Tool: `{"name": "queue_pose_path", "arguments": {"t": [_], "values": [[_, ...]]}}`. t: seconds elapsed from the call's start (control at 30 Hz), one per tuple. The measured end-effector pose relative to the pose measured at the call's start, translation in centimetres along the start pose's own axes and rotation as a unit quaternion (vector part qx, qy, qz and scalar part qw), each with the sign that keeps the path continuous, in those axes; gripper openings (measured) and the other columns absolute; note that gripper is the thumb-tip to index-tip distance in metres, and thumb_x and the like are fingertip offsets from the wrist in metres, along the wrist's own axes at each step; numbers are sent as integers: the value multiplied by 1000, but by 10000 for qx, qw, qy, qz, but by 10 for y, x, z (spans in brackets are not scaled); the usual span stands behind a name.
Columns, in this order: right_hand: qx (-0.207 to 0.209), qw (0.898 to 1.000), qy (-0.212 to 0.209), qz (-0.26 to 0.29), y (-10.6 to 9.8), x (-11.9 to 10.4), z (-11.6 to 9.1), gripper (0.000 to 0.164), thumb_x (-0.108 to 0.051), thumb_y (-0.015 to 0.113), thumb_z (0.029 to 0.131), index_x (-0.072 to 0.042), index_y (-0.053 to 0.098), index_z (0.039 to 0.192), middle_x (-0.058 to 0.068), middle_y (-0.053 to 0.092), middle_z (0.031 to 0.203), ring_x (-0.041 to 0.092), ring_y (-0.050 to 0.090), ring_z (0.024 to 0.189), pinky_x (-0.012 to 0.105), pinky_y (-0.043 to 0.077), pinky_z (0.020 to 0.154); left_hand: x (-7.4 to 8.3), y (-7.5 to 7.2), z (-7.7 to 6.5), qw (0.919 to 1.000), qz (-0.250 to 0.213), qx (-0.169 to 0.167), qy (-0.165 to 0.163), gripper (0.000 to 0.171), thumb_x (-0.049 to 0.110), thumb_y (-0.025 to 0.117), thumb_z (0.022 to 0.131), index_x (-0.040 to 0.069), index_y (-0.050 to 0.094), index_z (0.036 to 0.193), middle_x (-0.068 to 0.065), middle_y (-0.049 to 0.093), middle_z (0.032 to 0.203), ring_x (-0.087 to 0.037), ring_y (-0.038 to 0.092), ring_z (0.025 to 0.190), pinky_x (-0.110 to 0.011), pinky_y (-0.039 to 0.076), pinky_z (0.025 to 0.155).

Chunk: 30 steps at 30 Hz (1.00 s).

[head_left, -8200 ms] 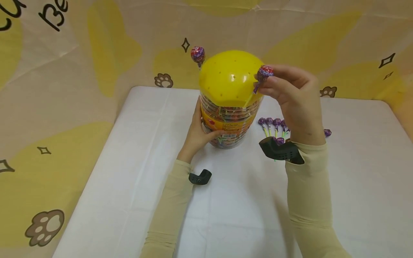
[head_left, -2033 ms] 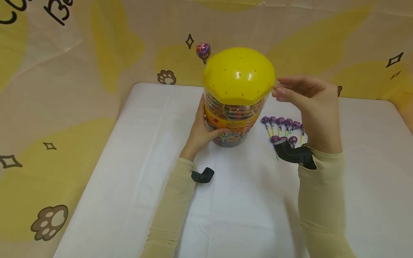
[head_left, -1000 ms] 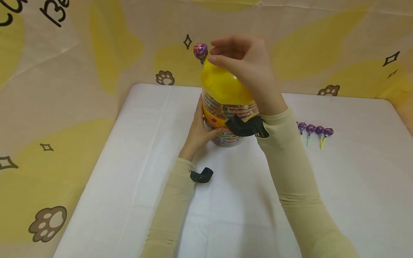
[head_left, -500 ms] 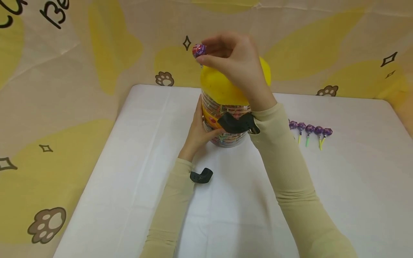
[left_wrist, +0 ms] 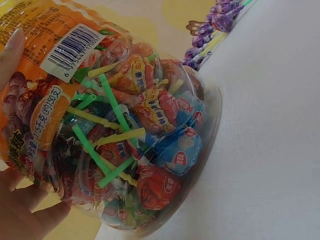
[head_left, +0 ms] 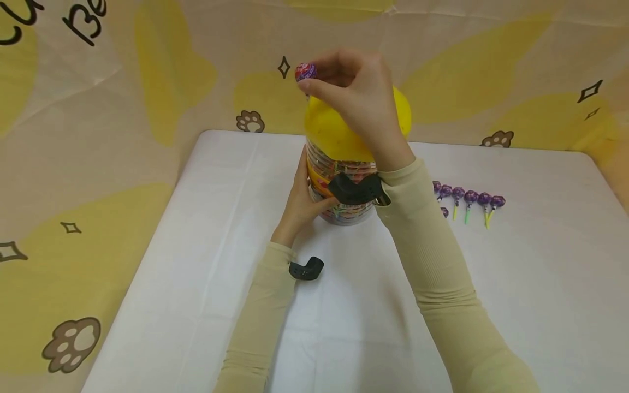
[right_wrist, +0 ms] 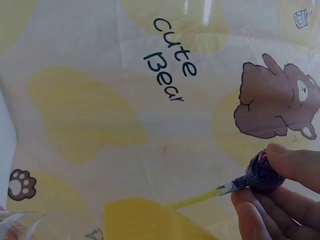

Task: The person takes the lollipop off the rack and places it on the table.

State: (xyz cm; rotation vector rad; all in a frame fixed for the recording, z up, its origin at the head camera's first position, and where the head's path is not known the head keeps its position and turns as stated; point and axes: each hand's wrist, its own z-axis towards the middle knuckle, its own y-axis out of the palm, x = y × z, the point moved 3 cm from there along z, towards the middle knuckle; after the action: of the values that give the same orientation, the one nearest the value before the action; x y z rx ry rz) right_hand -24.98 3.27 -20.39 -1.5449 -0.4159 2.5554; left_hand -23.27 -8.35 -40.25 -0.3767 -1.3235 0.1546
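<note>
A clear ribbed jar (left_wrist: 145, 115) full of wrapped lollipops stands on the white table under a yellow domed lid (head_left: 326, 128). My left hand (head_left: 297, 210) grips the jar's left side, its thumb across the front over the orange label (left_wrist: 50, 65). At the lid's upper left, my right hand (head_left: 366, 103) pinches the purple-and-red wrapped head of a lollipop (right_wrist: 260, 172) between thumb and fingers. In the right wrist view, its yellow stick (right_wrist: 195, 200) slants down to the yellow lid, where its end is hidden. The right hand covers part of the lid.
Several purple lollipops (head_left: 470, 196) with green and yellow sticks lie on the white table (head_left: 221, 218) to the right of the jar, partly hidden by the right forearm. A yellow patterned cloth (head_left: 442, 65) hangs behind the table.
The right hand held a lollipop at the lid's right earlier, then was empty. It has since moved left and taken hold of the upper-left lollipop, now slightly higher. The left hand stays put.
</note>
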Motion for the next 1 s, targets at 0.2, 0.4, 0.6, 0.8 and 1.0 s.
{"name": "queue_pose_path", "arguments": {"t": [0.2, 0.4, 0.6, 0.8, 1.0], "values": [[262, 9979, 28, 584, -4, 2, -2, 26, -9, 76, 80, 3, 69, 102, 10, 69, 98, 17, 66, 85, 25, 53, 84, 0, 1, 0, 10000, -40, 7, 74, 112, 18, 80, 76, 21, -2, 153, -2, 13, 157, -20, 23, 139, -42, 24, 113], [365, 9935, -31, 1077, -7, 1, -7, 22, -6, 75, 79, 3, 70, 99, 10, 69, 97, 19, 66, 86, 28, 53, 84, -1, 2, 0, 10000, -89, -13, 37, 112, 19, 80, 76, 22, -1, 153, -1, 14, 156, -20, 24, 139, -43, 24, 113], [354, 9869, 111, 1570, -13, 2, -13, 20, -5, 75, 79, 1, 70, 98, 11, 68, 97, 24, 64, 90, 31, 53, 85, 1, 3, -1, 9999, -146, -16, -7, 113, 21, 81, 76, 25, -2, 153, 2, 15, 156, -18, 24, 138, -43, 24, 113], [369, 9745, 243, 2200, -23, 6, -20, 17, -2, 71, 80, 1, 71, 97, 14, 68, 97, 29, 62, 91, 33, 54, 84, 3, 3, -2, 9998, -219, 4, 28, 113, 27, 81, 75, 32, -3, 152, 8, 14, 155, -13, 23, 138, -42, 23, 114], [398, 9596, 385, 2760, -31, 10, -25, 16, 1, 66, 83, 4, 70, 99, 18, 65, 100, 32, 61, 92, 33, 54, 85, 1, 1, -2, 9997, -217, 57, 68, 113, 24, 81, 75, 29, -2, 152, 5, 16, 155, -15, 25, 138, -43, 24, 113]]}}
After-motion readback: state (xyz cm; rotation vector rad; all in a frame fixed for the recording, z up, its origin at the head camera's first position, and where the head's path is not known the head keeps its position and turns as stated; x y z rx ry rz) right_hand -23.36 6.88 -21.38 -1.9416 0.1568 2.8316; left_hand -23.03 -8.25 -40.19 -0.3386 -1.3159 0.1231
